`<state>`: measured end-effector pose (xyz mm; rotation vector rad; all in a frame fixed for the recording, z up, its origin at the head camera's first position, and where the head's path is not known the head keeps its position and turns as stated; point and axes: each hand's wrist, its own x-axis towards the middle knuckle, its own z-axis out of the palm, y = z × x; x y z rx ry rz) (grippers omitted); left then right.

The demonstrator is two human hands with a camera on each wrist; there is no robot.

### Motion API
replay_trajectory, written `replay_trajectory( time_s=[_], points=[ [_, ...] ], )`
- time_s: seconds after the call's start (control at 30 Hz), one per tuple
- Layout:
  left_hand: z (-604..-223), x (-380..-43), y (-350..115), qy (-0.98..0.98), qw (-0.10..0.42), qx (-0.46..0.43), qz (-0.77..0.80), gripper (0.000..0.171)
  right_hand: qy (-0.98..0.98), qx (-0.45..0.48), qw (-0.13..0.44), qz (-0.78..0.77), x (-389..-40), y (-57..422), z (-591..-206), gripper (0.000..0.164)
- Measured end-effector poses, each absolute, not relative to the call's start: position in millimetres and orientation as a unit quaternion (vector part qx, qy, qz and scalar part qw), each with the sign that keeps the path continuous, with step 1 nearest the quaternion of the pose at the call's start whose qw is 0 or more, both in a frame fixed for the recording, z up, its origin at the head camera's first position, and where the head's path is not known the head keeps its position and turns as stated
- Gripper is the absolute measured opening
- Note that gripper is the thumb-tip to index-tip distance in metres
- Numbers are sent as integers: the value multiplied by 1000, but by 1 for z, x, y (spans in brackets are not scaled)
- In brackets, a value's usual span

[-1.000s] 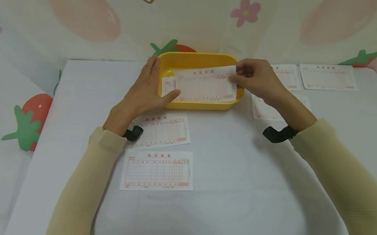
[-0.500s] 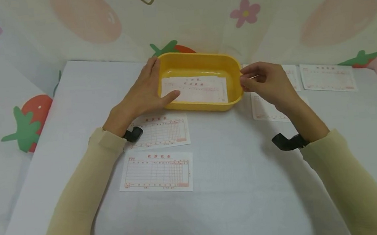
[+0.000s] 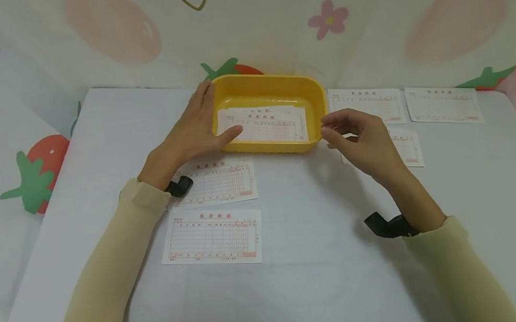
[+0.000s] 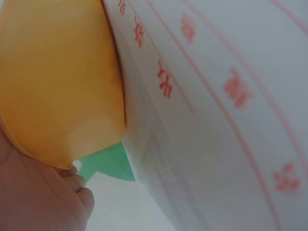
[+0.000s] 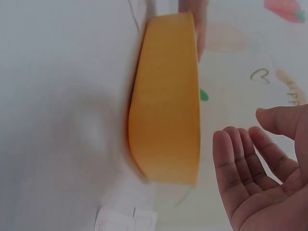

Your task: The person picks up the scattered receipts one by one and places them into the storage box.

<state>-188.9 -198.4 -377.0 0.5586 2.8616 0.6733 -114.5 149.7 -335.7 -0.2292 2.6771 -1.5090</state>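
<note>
left hand (image 3: 186, 129) touches yellow tray (image 3: 269, 84), left edge | right hand (image 3: 363, 142) near, apart

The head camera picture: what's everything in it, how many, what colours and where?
Rounded rectangular yellow tub: one, yellow, far middle of the table
Printed paper slips inside the tub: overlapping, can't count, white with red print
Paper slips on the left: two, same colours, in front of the tub
Paper slips on the right: three, same colours, right of the tub
Flat table: one, white, underneath
Printed backdrop: one, pale, behind; pink flowers, strawberries, a gold heart outline
Wrist mounts: two, black, one per wrist
Long sleeves: two, cream, on both arms
Left hand: one, holding the tub's left end
Right hand: one, near the tub's right end, holding nothing
</note>
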Motion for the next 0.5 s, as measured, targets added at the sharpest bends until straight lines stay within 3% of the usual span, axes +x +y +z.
replay_trajectory(
  time_s=[0.5],
  points=[
    [-376,-189,-200,954,74,183,225,116,857,-170,77,-480,-98,113,-342,28]
  ],
)
